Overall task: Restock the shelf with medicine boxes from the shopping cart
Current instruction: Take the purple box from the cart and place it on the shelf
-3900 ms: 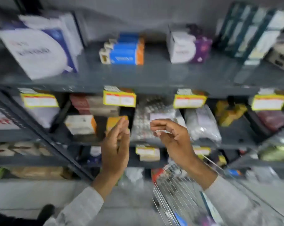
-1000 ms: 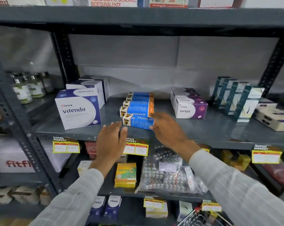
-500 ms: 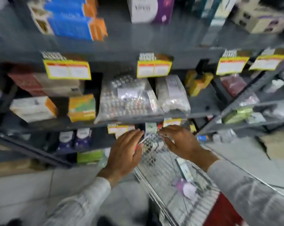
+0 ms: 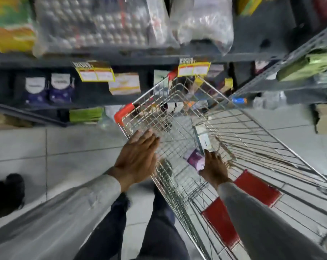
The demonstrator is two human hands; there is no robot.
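The wire shopping cart (image 4: 252,126) with red corner guards stands in front of the grey shelf (image 4: 132,58). My left hand (image 4: 138,158) hovers flat and open over the cart's near-left rim, holding nothing. My right hand (image 4: 214,167) reaches down inside the basket, fingers apart, fingertips at a purple and white medicine box (image 4: 194,159) on the cart floor. A white box (image 4: 203,138) lies just beyond it. More small boxes (image 4: 177,106) lie blurred at the cart's far end.
Bagged blister packs (image 4: 95,21) and a plastic bag (image 4: 202,21) fill the shelf above. Purple boxes (image 4: 50,89) and yellow price tags (image 4: 95,74) sit lower. A second rack (image 4: 290,72) runs at right. A dark shoe (image 4: 7,192) is on the tiled floor.
My view has tipped down from the upper shelf to the cart. Both hands came down from the blue boxes; the right hand has gone into the basket, the left to its rim.
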